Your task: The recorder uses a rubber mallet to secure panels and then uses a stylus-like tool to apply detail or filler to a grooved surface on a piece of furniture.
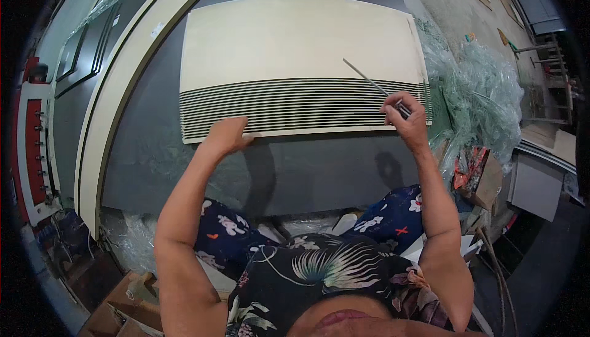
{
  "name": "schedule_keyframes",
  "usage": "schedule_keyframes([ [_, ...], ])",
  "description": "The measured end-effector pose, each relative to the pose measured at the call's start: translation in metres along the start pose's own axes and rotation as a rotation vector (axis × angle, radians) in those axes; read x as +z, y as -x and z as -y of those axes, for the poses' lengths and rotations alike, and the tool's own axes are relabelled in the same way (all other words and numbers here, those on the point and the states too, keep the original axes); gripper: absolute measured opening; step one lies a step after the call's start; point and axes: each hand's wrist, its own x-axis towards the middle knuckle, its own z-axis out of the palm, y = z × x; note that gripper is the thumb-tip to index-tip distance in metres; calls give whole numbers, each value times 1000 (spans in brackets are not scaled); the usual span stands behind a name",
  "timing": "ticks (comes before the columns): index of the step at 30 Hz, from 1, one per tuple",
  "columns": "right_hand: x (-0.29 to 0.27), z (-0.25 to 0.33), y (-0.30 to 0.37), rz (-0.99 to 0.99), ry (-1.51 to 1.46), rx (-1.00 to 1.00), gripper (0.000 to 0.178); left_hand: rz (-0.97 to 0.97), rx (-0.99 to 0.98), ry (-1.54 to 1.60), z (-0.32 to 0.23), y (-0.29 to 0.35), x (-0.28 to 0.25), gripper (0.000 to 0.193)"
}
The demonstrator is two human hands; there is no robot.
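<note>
A cream panel (pixel 301 42) with a curved far edge lies flat before me on a dark grey board. Parallel dark grooves (pixel 295 106) run across its nearer half. My left hand (pixel 227 135) rests on the grooves at the panel's near edge, left of the middle, fingers stretched out and thumb apart. Over the panel's right end, my right hand (pixel 407 119) is closed around a long thin metal tool (pixel 365 78) with a dark handle. The tool's shaft slants up and left above the grooves; whether its tip touches the panel I cannot tell.
The grey board (pixel 141 134) bears the panel. A long curved cream frame (pixel 101 109) stands at the left, beyond it a red and white rack (pixel 35 152). Crumpled clear plastic wrap (pixel 485 91) and a cardboard box (pixel 488 180) lie on the right. Another carton (pixel 126 303) sits at lower left.
</note>
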Motion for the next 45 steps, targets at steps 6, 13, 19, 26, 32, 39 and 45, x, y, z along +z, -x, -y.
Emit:
schedule_keyframes([
  [6, 17, 27, -9, 29, -195, 131, 16, -204, -56, 121, 48, -3, -23, 37],
  [13, 48, 1, -14, 103, -170, 190, 20, -520, 528, 1090, 19, 104, -99, 24],
  [19, 74, 4, -28, 144, -243, 201, 21, -628, 917, 1360, -28, 217, -121, 17],
  [26, 103, 15, -69, 294, -188, 30, 22, -199, 1344, 1505, -33, 214, -103, 22],
  [32, 140, 19, -79, 338, -251, -21, 23, -215, 1220, 1579, -51, 229, -79, 19],
  [39, 127, 10, -60, 369, -289, 93, 23, -180, 1141, 1623, -76, 245, -69, 18],
  [45, 90, -5, -49, 426, -225, 275, 26, -144, 1227, 1639, -94, 241, -66, 21],
])
